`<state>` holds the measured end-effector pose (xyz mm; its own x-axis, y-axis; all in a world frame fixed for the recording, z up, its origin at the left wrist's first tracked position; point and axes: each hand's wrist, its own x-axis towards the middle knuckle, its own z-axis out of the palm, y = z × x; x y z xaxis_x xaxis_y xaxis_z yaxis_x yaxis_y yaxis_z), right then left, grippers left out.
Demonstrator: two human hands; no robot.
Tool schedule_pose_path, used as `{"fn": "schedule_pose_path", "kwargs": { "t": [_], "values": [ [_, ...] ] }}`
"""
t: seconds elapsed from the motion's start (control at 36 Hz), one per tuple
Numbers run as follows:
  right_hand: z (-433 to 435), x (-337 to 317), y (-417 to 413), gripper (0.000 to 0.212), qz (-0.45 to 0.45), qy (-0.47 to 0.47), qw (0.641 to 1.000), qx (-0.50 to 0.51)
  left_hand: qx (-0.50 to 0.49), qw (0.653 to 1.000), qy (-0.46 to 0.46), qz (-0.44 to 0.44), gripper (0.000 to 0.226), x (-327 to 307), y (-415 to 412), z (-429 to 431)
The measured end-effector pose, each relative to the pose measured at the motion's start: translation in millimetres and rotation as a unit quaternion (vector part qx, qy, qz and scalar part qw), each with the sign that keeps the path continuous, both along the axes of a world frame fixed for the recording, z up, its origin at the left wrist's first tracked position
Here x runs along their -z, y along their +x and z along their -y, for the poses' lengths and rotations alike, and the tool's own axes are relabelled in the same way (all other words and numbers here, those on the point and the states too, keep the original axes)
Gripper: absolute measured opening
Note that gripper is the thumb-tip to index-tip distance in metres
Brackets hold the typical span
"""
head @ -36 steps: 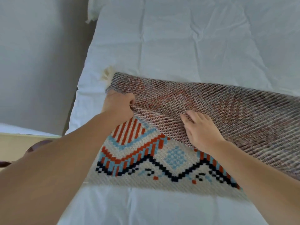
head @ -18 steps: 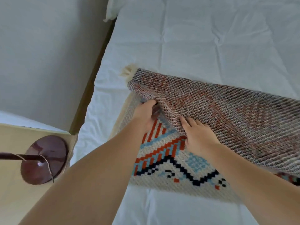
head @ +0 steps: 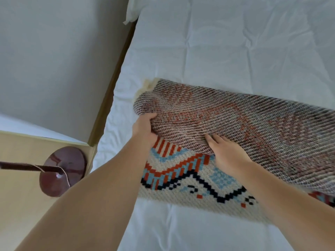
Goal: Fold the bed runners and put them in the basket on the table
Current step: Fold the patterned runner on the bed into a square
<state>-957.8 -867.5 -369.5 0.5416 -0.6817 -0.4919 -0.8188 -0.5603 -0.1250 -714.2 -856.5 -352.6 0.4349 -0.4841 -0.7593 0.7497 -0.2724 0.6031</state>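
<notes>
The bed runner (head: 181,171) shows rust, pale-blue and navy zigzags on cream (muted, speckled reverse), over a white sheet (head: 217,51).

One bed runner (head: 226,127) on one bed (head: 208,51); two hands on runner; one lamp base (head: 62,171) left of bed.

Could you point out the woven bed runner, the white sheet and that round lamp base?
bed runner (head: 244,127), head view, its folded-over underside.
white sheet (head: 208,51), head view, bare area beyond the runner.
lamp base (head: 62,171), head view, its round disc.
</notes>
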Motion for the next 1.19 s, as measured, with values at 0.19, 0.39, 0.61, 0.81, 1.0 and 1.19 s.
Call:
{"fn": "schedule_pose_path", "kwargs": {
  "t": [0.19,0.39,0.61,0.81,1.0,1.19],
  "values": [
    [-13,-12,-6,0.063,-0.029,-0.029,0.999,0.012,-0.037,0.999,0.02,0.017,0.027,4,22,-50],
    [-33,-14,-24,0.056,-0.041,-0.001,0.999,-0.031,-0.027,1.0,0.01,-0.003,0.034,-9,18,-67],
    [-67,-32,-32,0.055,-0.032,0.027,0.995,-0.089,-0.131,0.988,-0.077,0.026,0.062,-21,17,-120],
    [-98,-28,-49,0.066,-0.058,-0.017,0.992,-0.11,-0.233,0.969,-0.001,0.085,0.057,-12,14,-175],
    [-104,-7,-94,0.069,-0.15,-0.069,0.986,0.005,0.035,0.906,0.229,0.356,0.042,27,7,-206],
    [-113,2,-134,0.076,-0.158,-0.139,0.971,0.112,0.342,0.675,0.275,0.593,0.059,12,-30,-197]
  ]
}}
